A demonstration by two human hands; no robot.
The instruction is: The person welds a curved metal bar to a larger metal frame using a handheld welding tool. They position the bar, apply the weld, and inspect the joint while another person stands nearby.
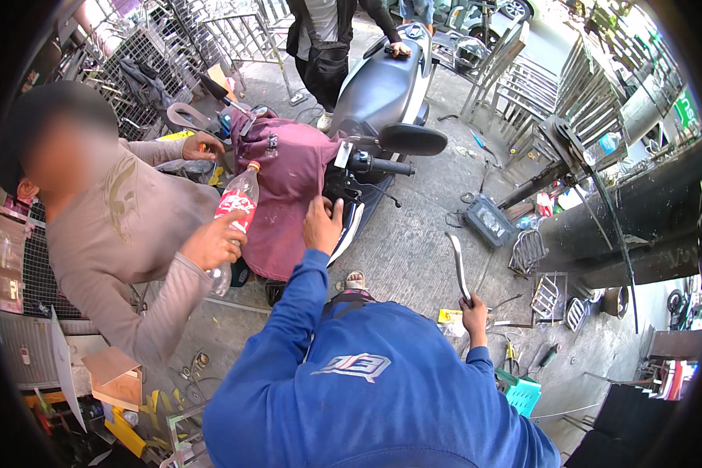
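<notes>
My left hand (322,225) is raised against the edge of a maroon cloth (285,183) draped over the front of a motorcycle (382,86). Its fingers look apart and partly bent, with nothing visible in them. Over on the right, my right hand (474,314) is closed round the lower end of a curved flat metal bar (458,265), which points away from me. The motorcycle's handlebar grip (390,166) and dark mirror (413,139) stick out beyond my left hand.
A person (125,210) at left holds a plastic bottle (238,204) with a red label near the cloth. Another person (324,54) stands behind the motorcycle. A dark grey case (487,221), metal racks (550,292) and a teal basket (522,395) lie right. A thick dark post (624,222) stands beyond.
</notes>
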